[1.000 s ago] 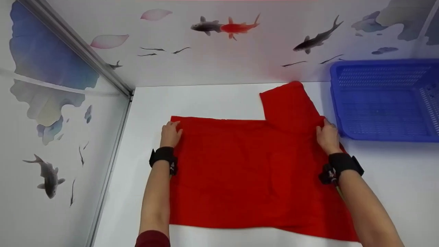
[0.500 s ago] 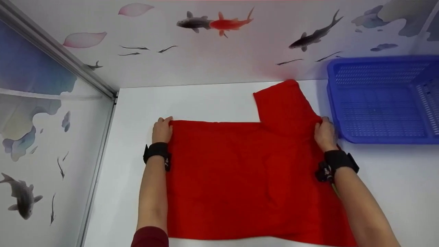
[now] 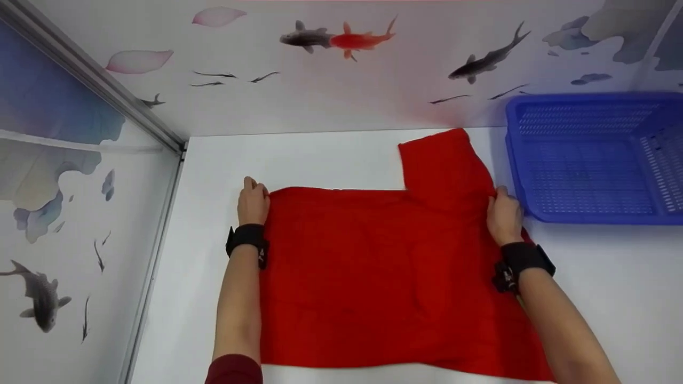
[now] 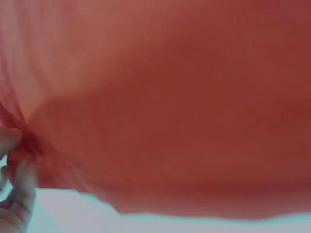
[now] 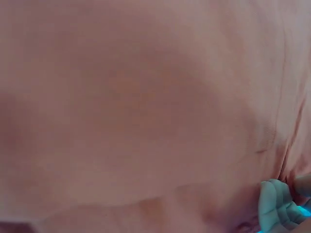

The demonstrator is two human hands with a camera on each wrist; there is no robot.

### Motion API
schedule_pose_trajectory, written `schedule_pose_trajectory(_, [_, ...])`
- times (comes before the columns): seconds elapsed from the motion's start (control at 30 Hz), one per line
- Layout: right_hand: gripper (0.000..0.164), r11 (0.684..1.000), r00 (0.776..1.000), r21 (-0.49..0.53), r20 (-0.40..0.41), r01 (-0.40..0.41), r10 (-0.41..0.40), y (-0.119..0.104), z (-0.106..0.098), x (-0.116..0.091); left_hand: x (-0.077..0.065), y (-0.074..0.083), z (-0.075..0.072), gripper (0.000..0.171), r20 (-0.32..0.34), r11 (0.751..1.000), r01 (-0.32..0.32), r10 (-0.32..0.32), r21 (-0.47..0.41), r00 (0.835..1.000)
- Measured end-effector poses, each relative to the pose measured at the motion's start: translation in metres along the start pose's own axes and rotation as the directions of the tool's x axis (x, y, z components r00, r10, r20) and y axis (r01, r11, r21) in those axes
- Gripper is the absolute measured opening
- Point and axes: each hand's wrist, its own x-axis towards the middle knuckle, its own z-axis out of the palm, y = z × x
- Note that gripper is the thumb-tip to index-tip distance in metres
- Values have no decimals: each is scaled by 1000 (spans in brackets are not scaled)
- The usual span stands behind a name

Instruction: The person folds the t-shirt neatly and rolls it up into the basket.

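Note:
A red short-sleeved shirt (image 3: 363, 272) lies spread on the white table, one sleeve (image 3: 443, 162) reaching toward the back wall. At its far left corner my left hand (image 3: 253, 204) pinches the fabric. In the left wrist view the cloth (image 4: 170, 121) gathers into creases at the thumb and fingers (image 4: 22, 194). My right hand (image 3: 505, 216) grips the right edge just below the sleeve. Folds run into that grip in the right wrist view, where curled fingers (image 5: 276, 204) show at the lower right. The shirt's near right edge is partly hidden under my right forearm.
A blue plastic basket (image 3: 597, 216) stands at the back right, close beside my right hand. A wall printed with fish (image 3: 341, 101) borders the back of the white table (image 3: 309, 160). A metal-framed panel (image 3: 133, 256) closes off the left side.
My left hand has gone from resting over the far left corner to pinching it from the outer side. That corner now looks drawn in and rounded. My right hand keeps its hold.

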Motion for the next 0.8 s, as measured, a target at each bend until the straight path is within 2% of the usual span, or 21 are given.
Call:
schedule_pose_trajectory(0.13, [18,998,998,-48,-55,42,-44,3,3,2,2,-2,-1,6,15,998,-68,67,4,998])
schedule_pose_trajectory(0.33, [17,996,996,-71,-62,51,-56,8,6,7,4,-8,1,4,13,987,-159,159,0,987])
schedule_pose_trajectory(0.53, [16,993,989,-66,-110,97,-104,17,2,8,6,-12,2,10,21,982,-187,188,-34,982])
schedule_pose_trajectory(0.67, [16,994,984,-40,-144,98,-103,23,-3,5,9,-15,2,5,-2,974,-227,227,-25,974])
schedule_pose_trajectory(0.8, [14,994,978,-26,-177,102,-105,30,-5,-2,7,-22,3,3,-41,960,-280,280,0,959])
